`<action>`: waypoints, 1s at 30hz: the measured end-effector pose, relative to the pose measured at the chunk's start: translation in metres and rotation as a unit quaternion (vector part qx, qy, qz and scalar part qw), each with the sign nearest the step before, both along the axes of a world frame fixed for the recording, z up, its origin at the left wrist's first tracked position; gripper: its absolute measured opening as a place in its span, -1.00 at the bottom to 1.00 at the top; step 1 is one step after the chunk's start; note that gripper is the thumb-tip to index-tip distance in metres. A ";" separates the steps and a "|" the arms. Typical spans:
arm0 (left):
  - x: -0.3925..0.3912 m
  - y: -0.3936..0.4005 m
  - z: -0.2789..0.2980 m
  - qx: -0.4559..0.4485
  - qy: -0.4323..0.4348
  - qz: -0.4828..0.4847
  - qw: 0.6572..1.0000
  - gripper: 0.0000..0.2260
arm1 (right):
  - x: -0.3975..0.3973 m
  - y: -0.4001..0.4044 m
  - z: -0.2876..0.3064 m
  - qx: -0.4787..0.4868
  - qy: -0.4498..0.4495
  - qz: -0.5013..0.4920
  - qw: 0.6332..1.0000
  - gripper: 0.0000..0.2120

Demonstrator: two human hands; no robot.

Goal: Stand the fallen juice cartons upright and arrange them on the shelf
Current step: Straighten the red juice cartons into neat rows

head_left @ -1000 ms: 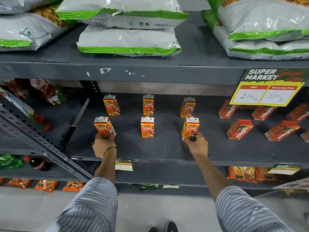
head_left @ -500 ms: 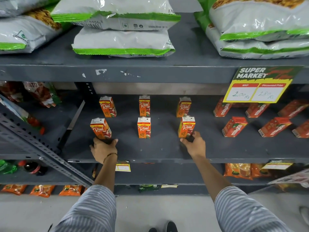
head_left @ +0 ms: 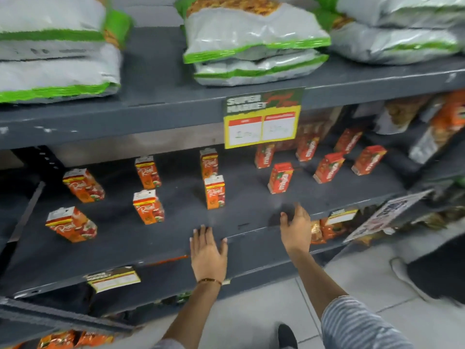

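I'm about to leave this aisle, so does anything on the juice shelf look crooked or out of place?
The six Real cartons stand upright, though the two at the left are turned at an angle. The price sign on the shelf edge above hangs slightly tilted. Both hands, left and right, are empty.

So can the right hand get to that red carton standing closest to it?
Probably yes. The right hand is open and empty over the shelf's front edge, and the nearest red carton stands just beyond its fingers with only bare shelf between them.
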State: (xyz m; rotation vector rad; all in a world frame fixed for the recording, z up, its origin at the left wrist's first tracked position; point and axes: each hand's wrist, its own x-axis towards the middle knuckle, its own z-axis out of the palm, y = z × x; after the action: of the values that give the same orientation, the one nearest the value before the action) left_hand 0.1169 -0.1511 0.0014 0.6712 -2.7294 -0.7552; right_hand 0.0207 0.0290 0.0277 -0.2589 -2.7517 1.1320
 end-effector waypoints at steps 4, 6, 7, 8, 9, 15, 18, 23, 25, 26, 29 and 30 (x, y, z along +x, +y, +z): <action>-0.048 0.059 0.005 0.043 0.004 -0.027 0.999 -0.50 | -0.032 0.058 0.001 -0.018 0.000 -0.027 0.999 -0.52; -0.074 0.084 0.008 0.066 0.001 -0.017 0.998 -0.47 | -0.050 0.085 0.001 -0.018 -0.001 -0.027 0.999 -0.50; -0.085 0.095 0.009 0.076 -0.003 -0.009 0.997 -0.44 | -0.059 0.095 0.001 -0.021 -0.006 -0.022 1.000 -0.49; -0.098 0.107 0.012 0.087 -0.004 0.002 0.996 -0.41 | -0.070 0.107 0.001 -0.023 -0.012 -0.014 1.000 -0.48; -0.109 0.119 0.014 0.099 -0.003 0.015 0.995 -0.39 | -0.080 0.119 0.001 -0.026 -0.020 -0.005 0.999 -0.46; -0.161 0.167 0.024 0.173 0.016 0.097 0.980 -0.24 | -0.136 0.166 0.009 -0.077 -0.058 0.061 0.993 -0.30; -0.175 0.174 0.028 0.188 0.019 0.140 0.972 -0.24 | -0.158 0.175 0.013 -0.115 -0.086 0.084 0.986 -0.24; -0.187 0.178 0.030 0.188 0.013 0.186 0.964 -0.33 | -0.180 0.182 0.013 -0.124 -0.104 0.132 0.978 -0.31; -0.190 0.179 0.029 0.183 0.003 0.199 0.963 -0.35 | -0.184 0.182 0.013 -0.119 -0.099 0.149 0.977 -0.42; -0.191 0.180 0.029 0.180 -0.002 0.204 0.962 -0.35 | -0.186 0.182 0.012 -0.113 -0.096 0.155 0.977 -0.46; -0.193 0.183 0.030 0.168 -0.007 0.218 0.961 -0.38 | -0.189 0.181 0.012 -0.093 -0.095 0.166 0.977 -0.50; -0.194 0.183 0.031 0.165 -0.007 0.223 0.961 -0.40 | -0.190 0.181 0.012 -0.088 -0.094 0.170 0.977 -0.51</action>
State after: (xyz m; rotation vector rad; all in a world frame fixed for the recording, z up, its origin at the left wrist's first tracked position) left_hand -0.0770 0.0322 0.0320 1.3071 -2.3384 -1.0908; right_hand -0.1689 0.2101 0.0397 0.0961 -2.9416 1.5093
